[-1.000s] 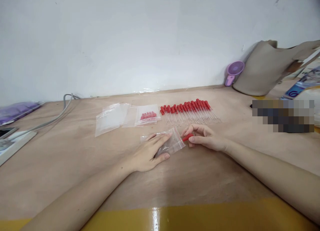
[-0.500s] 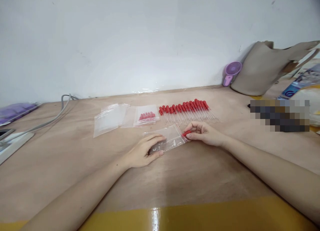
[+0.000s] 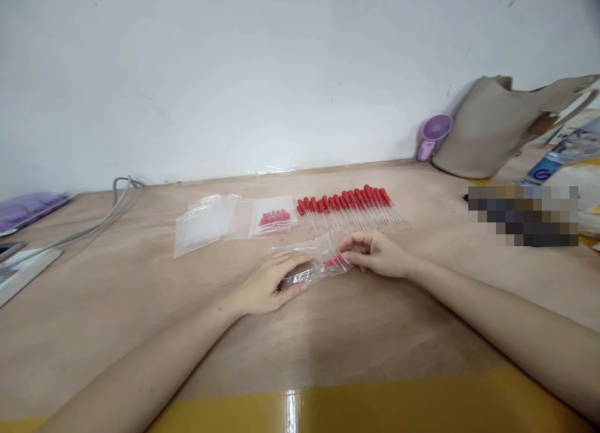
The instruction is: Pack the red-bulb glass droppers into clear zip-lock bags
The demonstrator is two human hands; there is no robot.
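A clear zip-lock bag (image 3: 319, 252) lies on the table with its mouth to the right. My left hand (image 3: 268, 284) holds its left part, thumb at the near side and fingers over the far side. At the mouth, my right hand (image 3: 379, 255) pinches a dropper with a red bulb (image 3: 332, 261). The bulb shows through the plastic inside the mouth; the stem is hard to make out. Behind the hands lies a row of red-bulbed droppers (image 3: 347, 202) with thin clear stems. To their left, filled bags (image 3: 274, 219) with red bulbs showing are stacked.
Flat zip-lock bags (image 3: 206, 223) lie at the back left. A grey cable (image 3: 100, 217) and a purple object (image 3: 30, 211) are at far left. A purple hand fan (image 3: 435, 130) and a beige bag (image 3: 482, 130) stand back right. A blurred patch covers a dark object.
My right hand has moved slightly left, and the red bulb has slid from the bag's mouth into the bag. My left hand stays in place on the bag.
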